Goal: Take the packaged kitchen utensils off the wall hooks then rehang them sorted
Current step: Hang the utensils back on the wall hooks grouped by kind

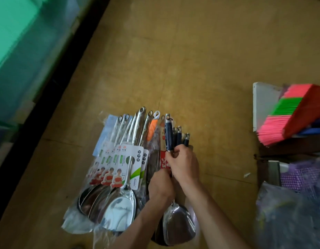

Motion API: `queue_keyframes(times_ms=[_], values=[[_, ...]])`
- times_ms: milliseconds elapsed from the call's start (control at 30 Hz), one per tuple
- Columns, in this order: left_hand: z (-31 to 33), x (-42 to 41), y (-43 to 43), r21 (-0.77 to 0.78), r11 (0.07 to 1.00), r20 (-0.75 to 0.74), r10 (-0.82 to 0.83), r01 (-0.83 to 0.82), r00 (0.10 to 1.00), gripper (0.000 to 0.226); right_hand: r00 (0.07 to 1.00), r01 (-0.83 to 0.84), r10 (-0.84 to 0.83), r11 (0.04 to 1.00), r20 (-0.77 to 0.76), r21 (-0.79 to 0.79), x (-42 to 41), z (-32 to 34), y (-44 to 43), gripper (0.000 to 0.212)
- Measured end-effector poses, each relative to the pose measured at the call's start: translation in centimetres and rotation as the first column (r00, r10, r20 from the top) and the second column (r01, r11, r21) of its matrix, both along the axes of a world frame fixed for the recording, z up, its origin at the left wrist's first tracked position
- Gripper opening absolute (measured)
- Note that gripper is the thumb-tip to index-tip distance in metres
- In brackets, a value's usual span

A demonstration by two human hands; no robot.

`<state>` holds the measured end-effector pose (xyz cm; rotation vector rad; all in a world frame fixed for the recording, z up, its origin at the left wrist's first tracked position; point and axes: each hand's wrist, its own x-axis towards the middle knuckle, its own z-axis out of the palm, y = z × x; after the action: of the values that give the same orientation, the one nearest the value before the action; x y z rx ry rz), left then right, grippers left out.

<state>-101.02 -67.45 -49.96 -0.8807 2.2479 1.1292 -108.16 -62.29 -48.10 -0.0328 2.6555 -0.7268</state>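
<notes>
No legible text, only blurred print on the utensil label cards [127, 159].

Glossy polished steel spatulas [118, 209] lie in crinkled clear plastic sleeves with printed paper cards [127, 164]. The yellow-brown floor [200, 60] looks matt and scuffed. The broom's pink and green plastic bristles [275, 123] look smooth.

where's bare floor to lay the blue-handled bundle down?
Bare floor between the right hand, gripping the blue-handled spatulas, and the broom; more beyond the handle tips, and left of the packaged spatulas up to the black strip. Crowded: that fanned pile and the bags at right.
</notes>
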Motion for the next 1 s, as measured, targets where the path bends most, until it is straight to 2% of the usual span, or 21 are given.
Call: queue_keyframes(times_ms=[167,267,333,500,667,733,867,1000], values=[[5.7,-1.0,-0.3,-0.009,0.999,-0.027,-0.033,0.033,0.999,0.018,0.998,0.004,-0.002,1.000,-0.068,0.027,-0.3,6.0,-0.2,0.026],[11.1,-1.7,-0.7,0.026,1.000,-0.060,-0.009,0.011,0.998,0.025,0.992,0.034,-0.033,0.999,-0.122,-0.001,-1.1,11.2,-0.2,0.025],[15.8,-2.6,-0.8,0.048,0.999,-0.081,0.002,0.002,0.997,0.031,0.986,0.055,-0.058,0.998,-0.154,-0.021,-1.6,15.6,0.0,0.026],[30.8,-4.5,-0.3,-0.040,0.985,-0.168,-0.172,0.167,0.971,0.033,0.956,0.106,-0.133,0.988,-0.262,-0.113,-2.8,28.4,1.2,0.023],[45.0,-6.2,1.3,-0.167,0.939,-0.254,-0.337,0.301,0.907,0.021,0.870,0.227,-0.289,0.954,-0.399,-0.195,-3.4,42.3,3.6,0.020],[50.2,-6.5,2.1,-0.179,0.928,-0.304,-0.368,0.326,0.879,0.024,0.838,0.268,-0.344,0.935,-0.422,-0.230,-3.3,48.0,4.8,0.021],[59.7,-6.7,4.4,-0.165,0.886,-0.422,-0.461,0.434,0.780,0.025,0.788,0.335,-0.412,0.910,-0.458,-0.243,-1.9,59.3,8.1,0.023],[69.3,-5.1,7.1,-0.242,0.832,-0.509,-0.547,0.499,0.664,0.022,0.679,0.420,-0.506,0.862,-0.533,-0.283,1.0,69.3,11.0,0.023]])
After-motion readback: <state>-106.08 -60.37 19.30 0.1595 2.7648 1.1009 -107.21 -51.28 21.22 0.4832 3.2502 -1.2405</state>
